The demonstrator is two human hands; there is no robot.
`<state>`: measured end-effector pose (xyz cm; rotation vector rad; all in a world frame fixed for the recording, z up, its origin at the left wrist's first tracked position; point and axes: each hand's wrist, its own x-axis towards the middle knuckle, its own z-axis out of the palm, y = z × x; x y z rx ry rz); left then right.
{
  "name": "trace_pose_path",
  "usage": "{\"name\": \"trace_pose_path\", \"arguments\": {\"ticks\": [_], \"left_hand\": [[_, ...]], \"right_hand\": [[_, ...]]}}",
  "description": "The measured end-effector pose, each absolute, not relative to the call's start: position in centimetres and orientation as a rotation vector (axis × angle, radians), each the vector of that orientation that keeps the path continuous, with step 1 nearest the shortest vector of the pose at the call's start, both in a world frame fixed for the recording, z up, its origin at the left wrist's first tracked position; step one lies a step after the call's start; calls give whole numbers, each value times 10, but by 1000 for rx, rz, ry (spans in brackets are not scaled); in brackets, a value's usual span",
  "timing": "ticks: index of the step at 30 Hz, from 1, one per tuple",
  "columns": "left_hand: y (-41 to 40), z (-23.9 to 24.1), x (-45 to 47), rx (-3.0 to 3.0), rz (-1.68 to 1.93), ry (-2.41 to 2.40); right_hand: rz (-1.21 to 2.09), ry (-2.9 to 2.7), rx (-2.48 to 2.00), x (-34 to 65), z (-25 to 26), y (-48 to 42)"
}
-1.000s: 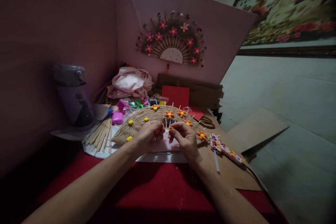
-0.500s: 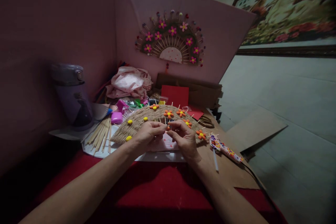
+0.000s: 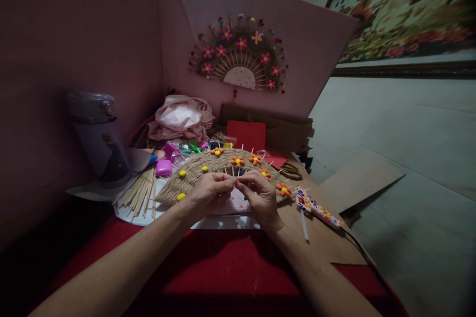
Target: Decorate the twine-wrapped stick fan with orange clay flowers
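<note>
My left hand [image 3: 213,190] and my right hand [image 3: 259,195] meet fingertip to fingertip, each in a pinch. A tiny bit of orange clay [image 3: 238,181] shows between them, mostly covered by the fingers. Just beyond lies a fan-shaped piece wrapped in twine [image 3: 219,162], with thin sticks poking out along its curve. Orange flowers with yellow centres, such as one flower [image 3: 237,161], sit on its middle and right. Plain yellow dots, including one dot [image 3: 204,169], mark its left side. Under my hands is dotted pale cloth [image 3: 238,203] at the fan's inner part.
Left stand a purple bottle [image 3: 100,143] and a bundle of wooden sticks [image 3: 141,193]. Crumpled pink cloth [image 3: 182,116] and clay packets [image 3: 163,167] lie behind. A patterned glue gun [image 3: 318,209] with a cord rests on cardboard [image 3: 316,245] at right. A finished fan [image 3: 240,54] hangs on the pink panel.
My fingertips have closed in around the orange clay, so less of it shows. The whole view has shifted slightly; the other things keep their places.
</note>
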<state>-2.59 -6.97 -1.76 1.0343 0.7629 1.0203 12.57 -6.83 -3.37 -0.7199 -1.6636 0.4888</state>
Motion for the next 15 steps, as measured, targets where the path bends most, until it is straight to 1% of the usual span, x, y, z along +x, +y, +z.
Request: {"name": "trace_pose_path", "arguments": {"ticks": [10, 15], "left_hand": [[-68, -21, -26, 1021, 1012, 737], [-65, -26, -25, 1026, 1062, 728]], "right_hand": [[418, -1676, -744, 126, -33, -70], [435, -1693, -753, 126, -34, -71]]}}
